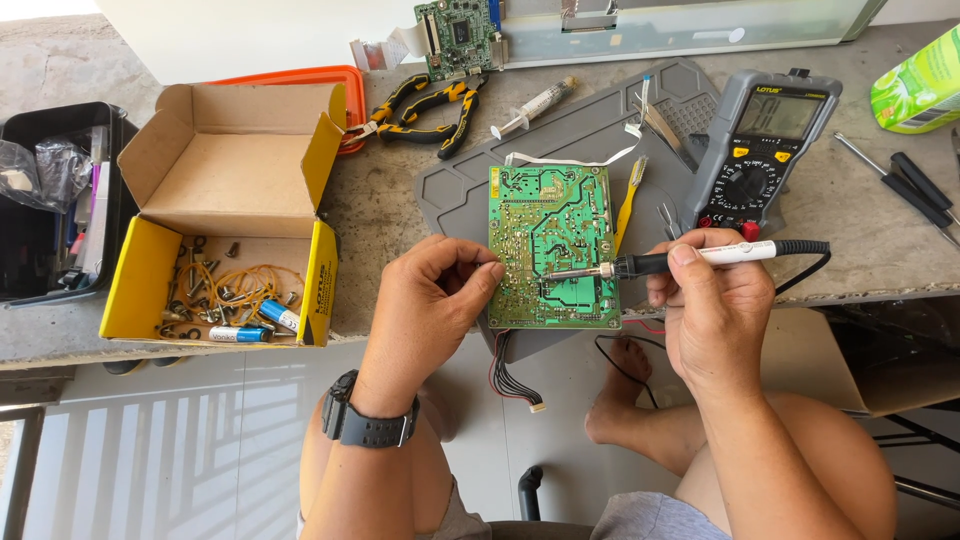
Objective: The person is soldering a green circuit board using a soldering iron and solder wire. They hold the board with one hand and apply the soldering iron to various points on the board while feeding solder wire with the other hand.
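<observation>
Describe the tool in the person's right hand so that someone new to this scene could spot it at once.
Start at the grey work mat on the concrete bench, where a green circuit board lies. The right hand holds a soldering iron with its tip on that board. Unlike the screwdrivers nearby, it trails a black cord.

Right hand point(712, 305) touches soldering iron point(660, 263) to green circuit board point(552, 245).

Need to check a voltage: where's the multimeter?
In the head view, the grey multimeter lies right of the green circuit board, just above the right hand holding the soldering iron.
</observation>
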